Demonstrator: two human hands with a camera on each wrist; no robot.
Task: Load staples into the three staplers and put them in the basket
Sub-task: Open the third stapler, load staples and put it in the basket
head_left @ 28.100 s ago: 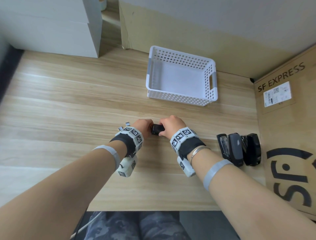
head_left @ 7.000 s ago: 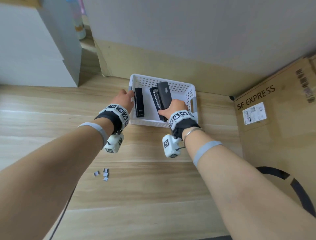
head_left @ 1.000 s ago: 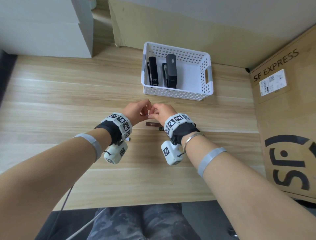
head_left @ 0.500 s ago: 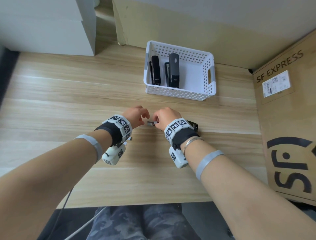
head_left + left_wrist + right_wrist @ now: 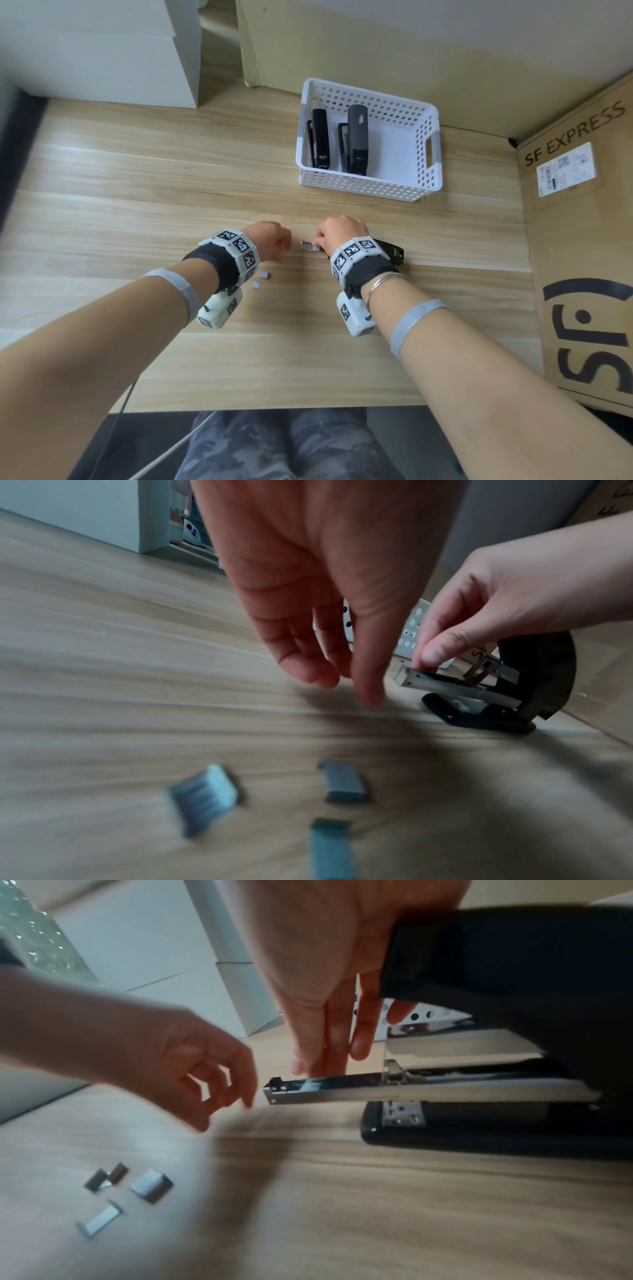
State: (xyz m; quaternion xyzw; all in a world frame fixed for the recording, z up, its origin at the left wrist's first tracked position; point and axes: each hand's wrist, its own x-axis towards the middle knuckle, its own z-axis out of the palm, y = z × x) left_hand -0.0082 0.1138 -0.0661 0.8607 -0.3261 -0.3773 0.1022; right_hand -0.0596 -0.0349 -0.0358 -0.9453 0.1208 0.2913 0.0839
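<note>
The white perforated basket (image 5: 433, 171) stands at the back of the table with two black staplers (image 5: 321, 138) (image 5: 357, 140) lying side by side in its left half. The third stapler (image 5: 496, 696) sits on the table with its black lid (image 5: 514, 961) swung up and its metal magazine (image 5: 342, 1093) exposed. My right hand (image 5: 318, 240) pinches the front of that magazine, thumb (image 5: 433, 653) on the near side. My left hand (image 5: 342, 685) hovers just left of the magazine tip, fingers loosely curled and holding nothing. Loose staple strips (image 5: 150, 1185) lie on the table under my left wrist.
A tall SF Express cardboard box (image 5: 582, 240) walls the table's right side, close to the stapler. White boxes (image 5: 102, 51) stand at the back left and a cardboard sheet (image 5: 376, 51) leans behind the basket. Bare wood spreads to the left.
My left hand has drawn back to the left, away from my right hand and the magazine tip where the fingers met a second ago. My right hand stays on the stapler.
</note>
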